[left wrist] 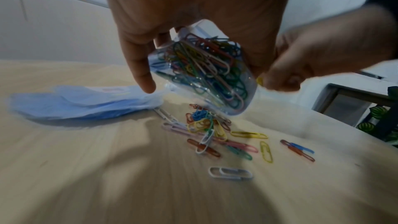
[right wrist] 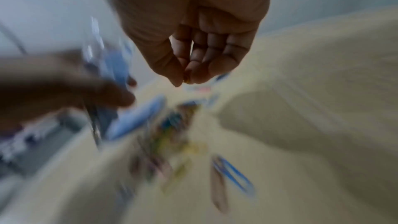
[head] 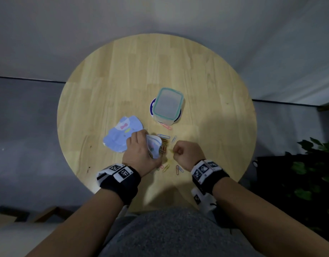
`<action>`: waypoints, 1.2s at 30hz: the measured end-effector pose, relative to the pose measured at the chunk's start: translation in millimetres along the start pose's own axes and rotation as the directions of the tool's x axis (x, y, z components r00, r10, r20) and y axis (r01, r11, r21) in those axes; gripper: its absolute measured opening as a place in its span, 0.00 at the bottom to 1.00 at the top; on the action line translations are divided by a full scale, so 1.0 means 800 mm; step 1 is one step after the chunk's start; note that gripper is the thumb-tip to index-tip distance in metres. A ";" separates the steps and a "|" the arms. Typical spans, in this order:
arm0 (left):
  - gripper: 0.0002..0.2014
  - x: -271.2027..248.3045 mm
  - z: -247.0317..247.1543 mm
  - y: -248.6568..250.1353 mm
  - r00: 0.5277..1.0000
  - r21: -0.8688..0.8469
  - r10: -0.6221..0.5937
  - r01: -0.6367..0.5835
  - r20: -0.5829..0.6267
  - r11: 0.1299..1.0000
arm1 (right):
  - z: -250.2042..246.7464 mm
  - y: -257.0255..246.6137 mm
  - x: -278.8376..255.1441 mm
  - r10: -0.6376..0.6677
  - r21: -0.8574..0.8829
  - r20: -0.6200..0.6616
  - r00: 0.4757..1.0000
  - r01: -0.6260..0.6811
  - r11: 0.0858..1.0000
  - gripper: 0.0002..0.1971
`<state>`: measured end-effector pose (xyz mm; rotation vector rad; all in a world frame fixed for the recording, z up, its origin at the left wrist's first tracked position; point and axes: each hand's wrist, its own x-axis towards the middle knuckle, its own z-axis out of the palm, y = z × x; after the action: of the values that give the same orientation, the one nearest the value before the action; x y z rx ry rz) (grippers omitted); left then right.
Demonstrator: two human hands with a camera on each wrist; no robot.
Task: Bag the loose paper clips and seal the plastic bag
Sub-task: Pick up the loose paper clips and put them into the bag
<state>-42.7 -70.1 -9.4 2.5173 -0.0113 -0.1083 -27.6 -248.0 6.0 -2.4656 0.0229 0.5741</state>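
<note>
My left hand (head: 139, 151) grips a clear plastic bag (left wrist: 206, 72) holding many coloured paper clips, lifted just above the round wooden table (head: 122, 71). The same bag (head: 154, 146) shows at my left fingers in the head view. Right of it, my right hand (head: 186, 152) is curled, thumb and fingers pinching a small yellow paper clip (left wrist: 260, 81), also seen at the fingertips (right wrist: 186, 78) in the blurred right wrist view. Loose paper clips (left wrist: 215, 135) lie scattered on the table beneath and between both hands (head: 168, 166).
A stack of blue printed plastic bags (head: 121, 134) lies left of my left hand. A clear lidded container with a teal rim (head: 168, 105) stands on a round white and blue object behind the clips. A green plant (head: 312, 164) is off the table's right edge.
</note>
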 end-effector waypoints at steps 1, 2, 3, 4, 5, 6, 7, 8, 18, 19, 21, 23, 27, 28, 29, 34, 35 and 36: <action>0.35 0.002 0.000 0.002 1.000 -0.006 0.011 -0.011 -0.003 1.000 | -0.013 -0.007 -0.001 0.027 0.073 -0.063 0.998 -0.022 0.997 0.05; 0.35 0.004 0.001 0.005 1.000 -0.009 0.026 -0.026 -0.003 1.000 | -0.027 -0.016 -0.003 0.046 0.140 -0.117 0.992 -0.029 0.990 0.04; 0.34 0.007 0.003 0.008 0.999 -0.008 0.046 -0.046 0.000 0.999 | -0.040 -0.027 -0.004 0.057 0.189 -0.147 0.988 -0.029 0.982 0.03; 0.33 0.010 0.004 0.010 0.998 -0.002 0.070 -0.070 -0.001 0.998 | -0.052 -0.036 -0.005 0.054 0.211 -0.148 0.987 -0.022 0.977 0.02; 0.32 0.013 0.006 0.014 0.996 0.006 0.092 -0.092 -0.004 0.996 | -0.062 -0.045 -0.005 0.040 0.197 -0.126 0.991 -0.014 0.980 0.02; 0.31 0.016 0.007 0.018 0.993 0.014 0.114 -0.114 -0.008 0.993 | -0.069 -0.052 -0.003 0.023 0.151 -0.091 0.996 -0.009 0.988 0.02; 0.30 0.019 0.007 0.022 0.990 0.016 0.139 -0.138 -0.013 0.990 | -0.074 -0.057 -0.001 0.011 0.097 -0.060 0.998 -0.005 0.995 0.03; 0.30 0.021 0.007 0.027 0.986 0.013 0.166 -0.166 -0.020 0.986 | -0.075 -0.061 0.002 -0.002 0.057 -0.040 0.999 0.004 0.998 0.04; 0.36 0.023 -0.004 -0.003 0.995 -0.013 0.086 -0.086 -0.053 0.996 | -0.056 -0.052 0.057 0.003 0.069 -0.202 0.979 0.011 0.998 0.08; 0.37 0.020 -0.005 -0.011 0.996 -0.007 0.073 -0.073 -0.046 0.997 | -0.047 -0.046 0.068 0.022 0.037 -0.148 0.989 -0.017 0.999 0.07; 0.38 0.013 -0.008 -0.023 0.997 0.008 0.054 -0.054 -0.048 0.999 | -0.026 -0.037 0.085 0.043 -0.110 0.049 0.998 -0.037 0.993 0.17; 0.36 0.006 -0.012 -0.029 0.998 0.018 0.024 -0.023 -0.064 1.000 | -0.005 -0.036 0.094 0.026 -0.259 0.196 0.980 0.026 0.965 0.27; 0.35 -0.001 -0.018 -0.037 0.998 0.035 -0.020 0.022 -0.058 0.999 | 0.021 -0.040 0.103 -0.020 -0.406 0.228 0.974 0.114 0.907 0.32; 0.35 -0.001 -0.019 -0.040 0.998 0.041 -0.017 0.020 -0.059 0.999 | 0.025 -0.040 0.102 -0.028 -0.423 0.228 0.973 0.124 0.898 0.31; 0.36 -0.001 -0.019 -0.042 0.998 0.044 -0.016 0.018 -0.058 0.999 | 0.028 -0.038 0.101 -0.039 -0.423 0.234 0.971 0.138 0.895 0.31; 0.35 0.004 -0.018 -0.042 0.997 0.031 -0.011 0.014 -0.071 0.999 | 0.031 -0.025 0.069 -0.179 -0.358 0.308 0.934 0.288 0.888 0.27; 0.34 0.004 -0.017 -0.040 0.997 0.021 -0.013 0.015 -0.081 1.000 | 0.033 -0.022 0.062 -0.176 -0.371 0.328 0.928 0.298 0.880 0.27; 0.32 0.004 -0.017 -0.037 0.996 0.010 -0.011 0.012 -0.089 1.000 | 0.035 -0.019 0.056 -0.171 -0.384 0.329 0.929 0.297 0.874 0.26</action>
<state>-39.0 -38.2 -16.4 2.5304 0.0385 -0.0001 4.2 -214.7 -24.1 -2.7160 -0.5756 0.8987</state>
